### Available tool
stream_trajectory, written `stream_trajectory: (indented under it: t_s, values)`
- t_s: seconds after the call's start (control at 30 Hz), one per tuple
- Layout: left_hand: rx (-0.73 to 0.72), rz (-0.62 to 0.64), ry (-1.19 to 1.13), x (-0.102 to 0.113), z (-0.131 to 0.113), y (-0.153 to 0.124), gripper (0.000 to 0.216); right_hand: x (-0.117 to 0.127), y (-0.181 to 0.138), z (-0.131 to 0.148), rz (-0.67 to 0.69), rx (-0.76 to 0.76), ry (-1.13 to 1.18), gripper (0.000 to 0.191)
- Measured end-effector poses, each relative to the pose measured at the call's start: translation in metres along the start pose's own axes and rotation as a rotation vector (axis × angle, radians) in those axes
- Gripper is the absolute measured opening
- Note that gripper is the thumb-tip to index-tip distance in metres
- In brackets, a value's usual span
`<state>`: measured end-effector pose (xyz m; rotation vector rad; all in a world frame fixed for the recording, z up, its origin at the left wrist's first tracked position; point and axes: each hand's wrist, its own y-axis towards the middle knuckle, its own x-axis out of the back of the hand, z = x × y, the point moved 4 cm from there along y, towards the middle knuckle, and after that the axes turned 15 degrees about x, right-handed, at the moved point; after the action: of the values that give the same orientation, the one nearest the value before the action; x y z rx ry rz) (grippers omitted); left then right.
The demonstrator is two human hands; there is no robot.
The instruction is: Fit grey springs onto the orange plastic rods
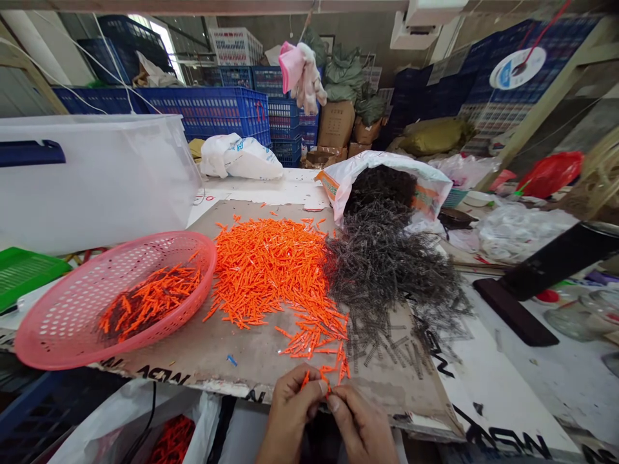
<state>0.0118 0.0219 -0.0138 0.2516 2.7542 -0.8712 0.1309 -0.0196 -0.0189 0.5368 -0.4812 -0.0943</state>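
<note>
At the front edge of the work board, my left hand [294, 407] is closed with a small orange plastic piece showing between thumb and fingers. My right hand [360, 422] meets it with thumb and finger pinched together; what lies in that pinch is too small to make out. Just beyond my hands spreads a heap of slender orange plastic pieces [271, 267]. To its right, dark coil springs [387, 270] spill from a white woven sack [333, 177]. On the left, a pink perforated basket [62, 316] holds more orange pieces, with dark springs among them.
A translucent plastic bin [91, 187] and a green tray [26, 277] stand left. Below the edge hangs a white bag [104, 419] with red pieces inside. A black stand-like object [541, 270] is at right. Gloves [307, 77] dangle overhead; blue crates [217, 113] are stacked behind.
</note>
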Motion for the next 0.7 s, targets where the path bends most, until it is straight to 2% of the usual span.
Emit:
stream_trajectory:
  t_s: [0.13, 0.27, 0.43, 0.6, 0.7]
  values:
    - [0.087, 0.039, -0.107, 0.002, 0.007, 0.007, 0.022, -0.002, -0.003, -0.005, -0.016, -0.041, 0.013, 0.034]
    - [0.142, 0.081, -0.164, -0.001, 0.014, 0.011, 0.019, -0.004, -0.003, -0.006, 0.041, -0.040, 0.002, 0.042]
    - [0.147, 0.090, -0.186, -0.003, 0.012, 0.012, 0.016, -0.001, -0.004, -0.007, 0.095, -0.015, -0.028, 0.048]
    - [0.128, 0.084, -0.271, 0.003, -0.005, 0.004, 0.014, 0.036, 0.002, -0.022, -0.129, 0.086, -0.327, 0.027]
    - [0.178, 0.095, -0.380, 0.006, -0.012, 0.000, 0.016, 0.048, 0.006, -0.038, -0.093, 0.108, -0.538, 0.028]
